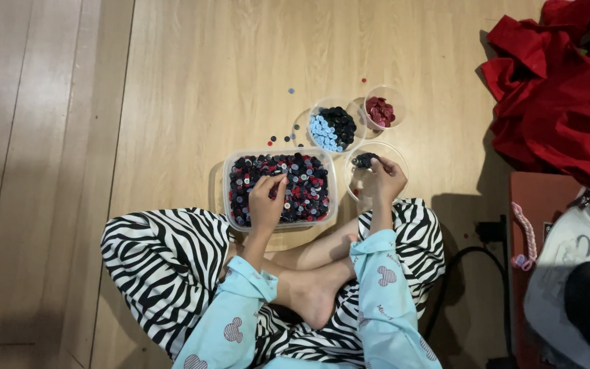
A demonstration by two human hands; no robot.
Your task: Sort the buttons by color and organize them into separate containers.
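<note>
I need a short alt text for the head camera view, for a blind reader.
A person sitting cross-legged on a wooden floor picks with the left hand in a clear rectangular plastic box of mixed buttons, while the right hand reaches over a round clear bowl.

Warm, fairly bright indoor light, sharp at the centre, with soft shadows darkening the lower corners.

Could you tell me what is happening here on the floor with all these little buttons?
A person sits cross-legged on the wooden floor. Their left hand picks in a clear rectangular tub of mixed dark, red and white buttons, while the right hand reaches over a clear round bowl holding a few dark ones. Beyond stand a bowl of blue and black buttons and a cup of red buttons.
</note>
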